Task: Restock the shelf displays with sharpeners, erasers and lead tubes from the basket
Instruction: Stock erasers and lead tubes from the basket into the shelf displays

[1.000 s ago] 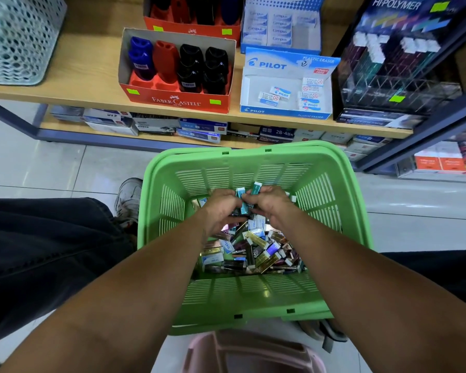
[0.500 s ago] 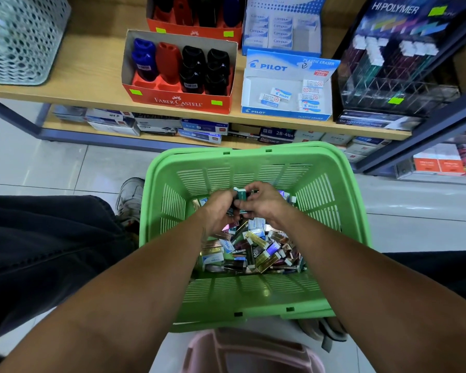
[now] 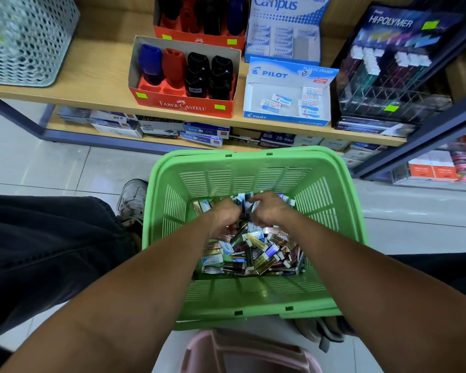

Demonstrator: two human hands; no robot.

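Observation:
A green plastic basket (image 3: 331, 211) sits on the floor in front of me, holding a heap of small lead tubes and erasers (image 3: 256, 251). Both hands are down inside it at the far end of the heap. My left hand (image 3: 223, 216) and my right hand (image 3: 271, 208) are side by side, fingers curled around a small bundle of lead tubes (image 3: 244, 201) held between them. On the shelf above stand a red Faber-Castell sharpener box (image 3: 183, 103), a Pilot eraser box (image 3: 285, 98), a Campus eraser box (image 3: 283, 36) and a Hi-Polymer lead display (image 3: 382, 74).
A white mesh bin (image 3: 24, 41) stands at the shelf's left end. Boxed stock (image 3: 205, 130) fills the lower shelf. My dark trouser leg and a grey shoe (image 3: 132, 200) lie left of the basket; a pink container (image 3: 248, 354) is at my near side.
Both hands have dropped slightly lower into the heap and drawn together around the tubes. The camera has shifted a little; the basket has not moved.

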